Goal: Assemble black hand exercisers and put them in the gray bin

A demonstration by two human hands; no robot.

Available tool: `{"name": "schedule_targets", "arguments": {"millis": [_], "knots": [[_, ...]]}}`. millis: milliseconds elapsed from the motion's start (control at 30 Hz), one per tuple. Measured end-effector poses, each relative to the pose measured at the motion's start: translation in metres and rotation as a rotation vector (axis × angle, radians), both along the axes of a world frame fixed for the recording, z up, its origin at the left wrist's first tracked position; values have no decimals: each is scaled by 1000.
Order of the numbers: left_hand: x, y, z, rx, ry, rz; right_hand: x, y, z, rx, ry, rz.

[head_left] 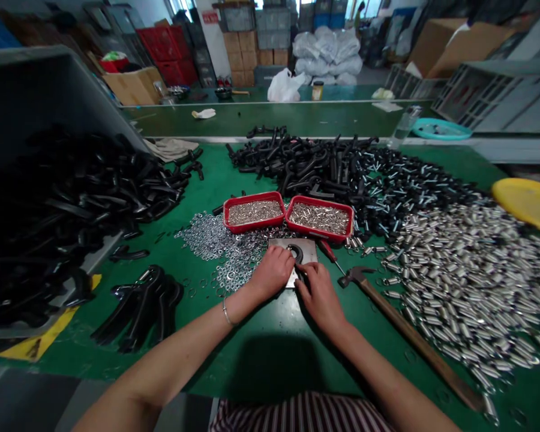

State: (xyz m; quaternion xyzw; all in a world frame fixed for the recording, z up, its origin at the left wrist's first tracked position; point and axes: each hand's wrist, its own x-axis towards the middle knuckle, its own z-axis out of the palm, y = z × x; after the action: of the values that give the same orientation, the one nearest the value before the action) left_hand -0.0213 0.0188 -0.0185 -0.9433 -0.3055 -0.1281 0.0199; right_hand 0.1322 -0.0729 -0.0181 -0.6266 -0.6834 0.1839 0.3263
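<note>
A black curved plastic handle point(299, 254) lies over a small metal plate point(309, 247) on the green bench, its hooked end showing above my hands. My left hand point(273, 271) is closed at the left side of the handle, and its fingertips are hidden. From the right, my right hand point(320, 295) is closed on the lower part of the same handle, thumb and fingers pressed to it. Just right of the plate rests a red-handled screwdriver point(327, 251). A claw hammer point(396, 318) with a wooden handle lies beyond it, apart from my right hand.
Two red trays point(254, 227) of small metal pins stand behind the plate. Loose metal rings point(225, 246) spread to the left, metal springs point(472, 282) to the right. Black parts point(306, 159) are heaped behind; several assembled black handles point(144, 309) lie left, near a grey bin point(94, 90).
</note>
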Motion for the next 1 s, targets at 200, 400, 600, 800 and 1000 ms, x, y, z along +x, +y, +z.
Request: {"name": "schedule_targets", "arguments": {"millis": [200, 400, 600, 800, 1000], "knots": [[-17, -7, 8, -192, -188, 65, 0, 0, 2, -12, 65, -26], [-14, -42, 16, -154, -279, 205, 23, -25, 9, -42, 73, -160], [5, -49, 0, -10, -99, 166, 77, -77, 12, -3, -350, -196], [15, -38, -1, 18, -74, 123, 139, -101, 3, -26, -875, -211], [-3, -46, 11, -106, -330, 291, 172, -86, 27, 97, -814, -83]]}}
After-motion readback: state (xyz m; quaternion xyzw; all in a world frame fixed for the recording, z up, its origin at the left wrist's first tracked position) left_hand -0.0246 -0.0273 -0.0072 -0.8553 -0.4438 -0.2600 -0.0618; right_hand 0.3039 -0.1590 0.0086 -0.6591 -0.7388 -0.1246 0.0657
